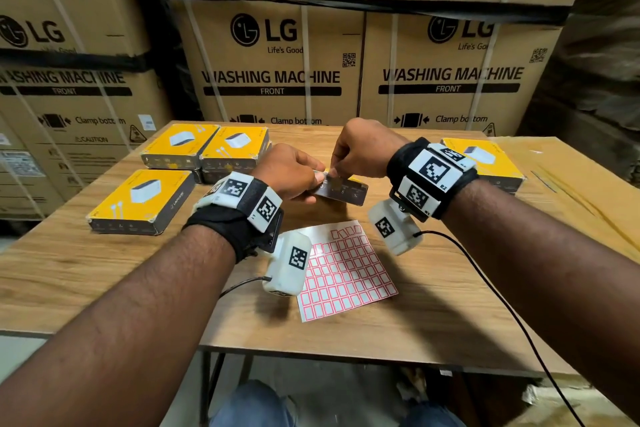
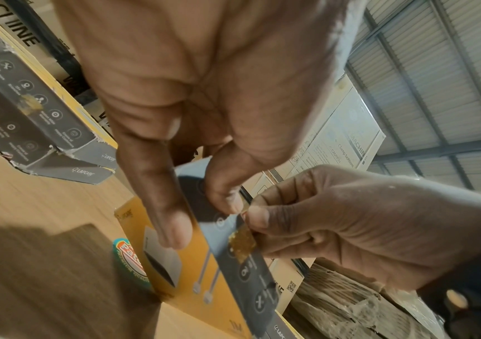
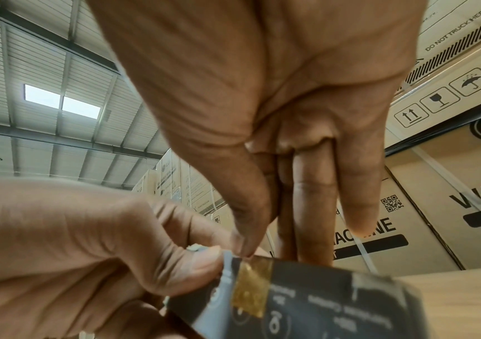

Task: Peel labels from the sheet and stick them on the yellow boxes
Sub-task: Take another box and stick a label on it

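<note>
A yellow box (image 1: pixel 346 192) is held tilted above the wooden table (image 1: pixel 104 270), its dark side panel toward me. My left hand (image 1: pixel 317 180) grips its left end, thumb on the yellow face (image 2: pixel 193 263) and fingers on the dark side. At the box's upper edge my right hand (image 1: pixel 334 173) pinches a small pale label (image 1: pixel 327 172), just above a patch of brownish tape (image 3: pixel 252 289). The right thumb tip (image 3: pixel 242 247) touches that edge, with the fingers behind the box. The red-bordered label sheet (image 1: pixel 346 274) lies flat on the table below my wrists.
Three yellow boxes (image 1: pixel 180 146) (image 1: pixel 235 149) (image 1: pixel 138 201) lie at the table's left and back, another (image 1: pixel 485 159) at the right. Large washing-machine cartons (image 1: pixel 277 55) wall off the back. Flat cardboard (image 1: pixel 571 184) adjoins the right side. A cable (image 1: pixel 485 281) trails from the right wrist.
</note>
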